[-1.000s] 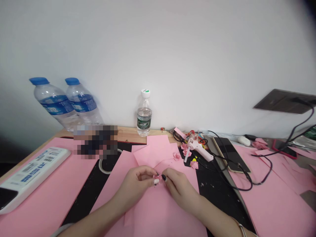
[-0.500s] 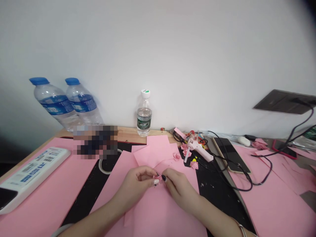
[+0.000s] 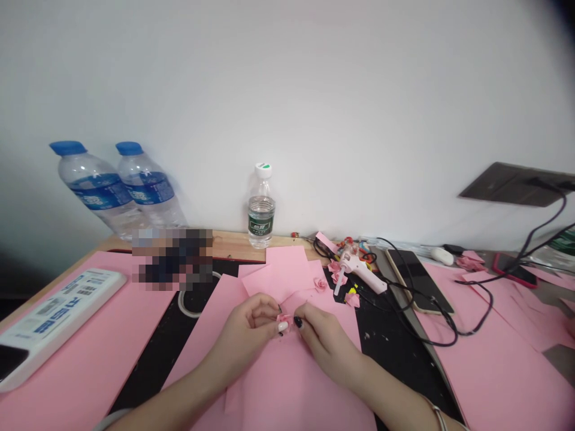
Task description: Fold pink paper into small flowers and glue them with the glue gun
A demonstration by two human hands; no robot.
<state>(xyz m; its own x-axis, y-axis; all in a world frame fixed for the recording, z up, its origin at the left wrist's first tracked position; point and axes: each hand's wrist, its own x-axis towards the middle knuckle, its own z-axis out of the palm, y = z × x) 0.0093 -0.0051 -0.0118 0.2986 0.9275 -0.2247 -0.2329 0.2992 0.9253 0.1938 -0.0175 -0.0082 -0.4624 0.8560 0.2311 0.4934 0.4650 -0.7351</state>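
Observation:
A small pink paper rose [image 3: 284, 319] is held just above the pink paper sheets [image 3: 287, 383] at the middle of the table. My left hand [image 3: 254, 323] pinches it between thumb and fingers, the white-nailed thumb lying across its front. From the other side, my right hand [image 3: 321, 335] is closed at the rose's right edge, its dark thumbnail against a petal; the fingers behind are partly hidden. Beyond my hands lies a loose paper rose [image 3: 320, 284], and to its right more finished roses [image 3: 353, 299] sit around a pale pink glue gun [image 3: 363, 272].
Water bottles [image 3: 261, 215] stand along the wall. A white boxy device [image 3: 67, 317] lies on paper at left, near a roll of tape [image 3: 188, 304]. To the right are a phone [image 3: 415, 278], tangled black cables [image 3: 431, 342] and more pink paper [image 3: 503, 371]. A black mat [image 3: 390, 359] shows beneath.
My left fingers have lifted and spread slightly around the rose, so more of its petals show. My right hand has stayed nearly in place. The view has shifted a little.

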